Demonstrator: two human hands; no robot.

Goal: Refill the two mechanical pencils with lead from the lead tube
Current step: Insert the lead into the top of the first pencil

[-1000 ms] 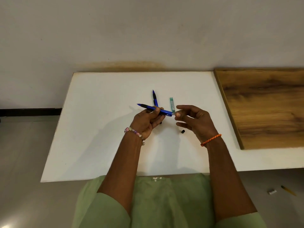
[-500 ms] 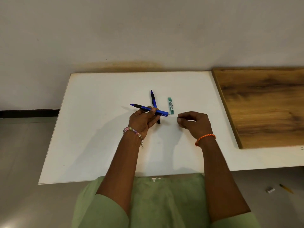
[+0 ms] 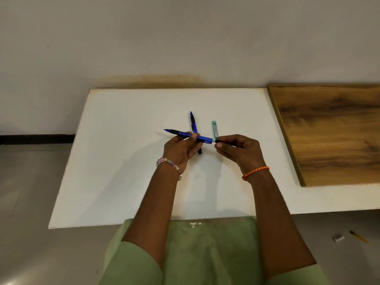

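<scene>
We work over the white table (image 3: 127,161), with the wooden board (image 3: 333,132) lying on its right side. Our left hand (image 3: 181,149) grips the first pencil (image 3: 197,138) round its barrel, held level above the table with the tip pointing left. Our right hand (image 3: 238,149) has come back up from the tabletop, where it was reaching down half a second ago, and now sits at the pencil's rear end, thumb and forefinger pinched together there. What they pinch is too small to make out; we judge it to be the small black cap that lay on the table a second ago, since that spot is now hidden behind the hand.

If so, this pencil is being closed, and its refill is about done. The second pencil (image 3: 193,122) lies on the table behind our left hand, tip pointing away, partly covered. The green lead tube (image 3: 215,130) lies just beside it, its near end close to our right fingertips, unmoved across the frames. The second pencil's refill seems not yet begun.
</scene>
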